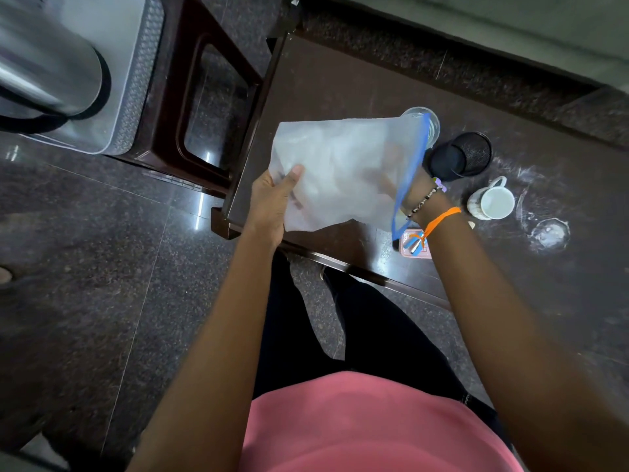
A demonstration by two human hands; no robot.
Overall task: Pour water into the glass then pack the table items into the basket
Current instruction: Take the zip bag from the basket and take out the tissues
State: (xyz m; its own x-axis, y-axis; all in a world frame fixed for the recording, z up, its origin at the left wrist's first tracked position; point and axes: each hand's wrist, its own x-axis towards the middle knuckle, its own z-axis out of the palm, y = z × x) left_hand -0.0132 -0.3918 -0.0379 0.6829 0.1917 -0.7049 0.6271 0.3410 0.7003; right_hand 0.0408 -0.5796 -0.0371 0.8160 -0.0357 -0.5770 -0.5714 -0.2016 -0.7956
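Left hand (272,202) gripping unlabelled zip bag (343,172), right hand (391,178) inside

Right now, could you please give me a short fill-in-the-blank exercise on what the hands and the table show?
1. The left hand grips a translucent ____ with a blue zip edge.
2. The right hand is hidden ____ that bag.
3. The white mug stands on the table to the ____ of the black mesh cup.

Missing words: bag; inside; right
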